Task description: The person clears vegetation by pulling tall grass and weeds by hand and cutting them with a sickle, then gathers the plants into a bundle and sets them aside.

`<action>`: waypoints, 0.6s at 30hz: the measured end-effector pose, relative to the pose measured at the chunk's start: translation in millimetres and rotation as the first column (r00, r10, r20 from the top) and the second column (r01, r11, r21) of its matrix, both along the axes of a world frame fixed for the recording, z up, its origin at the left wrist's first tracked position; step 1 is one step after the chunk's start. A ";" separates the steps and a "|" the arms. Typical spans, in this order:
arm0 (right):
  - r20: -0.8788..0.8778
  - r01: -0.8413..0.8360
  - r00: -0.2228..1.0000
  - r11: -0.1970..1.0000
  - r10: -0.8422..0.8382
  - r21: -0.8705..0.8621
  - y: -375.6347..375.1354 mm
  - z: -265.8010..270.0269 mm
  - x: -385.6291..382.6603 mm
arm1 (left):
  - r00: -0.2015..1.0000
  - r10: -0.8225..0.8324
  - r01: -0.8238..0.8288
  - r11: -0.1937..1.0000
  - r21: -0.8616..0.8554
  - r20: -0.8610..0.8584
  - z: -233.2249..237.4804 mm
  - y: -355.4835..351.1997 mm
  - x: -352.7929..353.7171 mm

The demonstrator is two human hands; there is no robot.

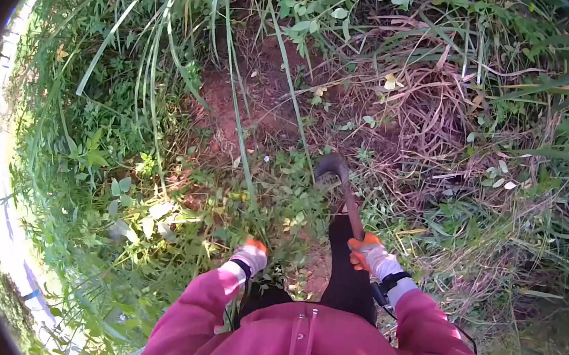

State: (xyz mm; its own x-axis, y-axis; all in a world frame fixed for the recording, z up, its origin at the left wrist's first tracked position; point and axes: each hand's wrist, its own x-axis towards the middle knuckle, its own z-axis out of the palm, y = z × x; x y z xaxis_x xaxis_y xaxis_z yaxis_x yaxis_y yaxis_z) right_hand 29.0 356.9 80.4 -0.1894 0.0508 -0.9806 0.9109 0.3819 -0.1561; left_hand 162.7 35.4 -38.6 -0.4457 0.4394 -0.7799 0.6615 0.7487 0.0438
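A small hoe [353, 210] with a brown handle and a dark curved metal head points forward, its head over the weeds and soil. My right hand [368, 253], in a white glove with orange fingers, is closed around the lower end of the handle. My left hand [252, 253], in a similar glove, is held low among green weeds [216, 219]. Its fingers are mostly hidden, so I cannot make out whether it holds anything.
Reddish bare soil [226, 104] shows ahead between long grass blades. Dry brown grass [438, 118] lies at the upper right. Dense green plants grow on the left, beside a bright pale strip [1, 166]. My dark-clad leg [343, 275] is below the hoe.
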 end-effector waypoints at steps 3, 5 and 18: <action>-0.142 -0.038 0.989 0.997 0.047 0.067 2.6 -22.8 -61.6 | 0.778 0.459 -0.330 0.880 -0.342 0.430 -52.9 32.4 -41.7; -0.270 -0.368 0.842 0.863 0.467 0.345 13.7 -80.5 -100.7 | 0.770 0.458 -0.334 0.882 -0.331 0.443 -57.5 55.2 -55.8; -0.205 -0.501 0.656 0.623 0.726 0.601 -48.9 -314.5 -140.2 | 0.784 0.406 -0.369 0.913 -0.173 0.469 -149.1 96.8 -34.0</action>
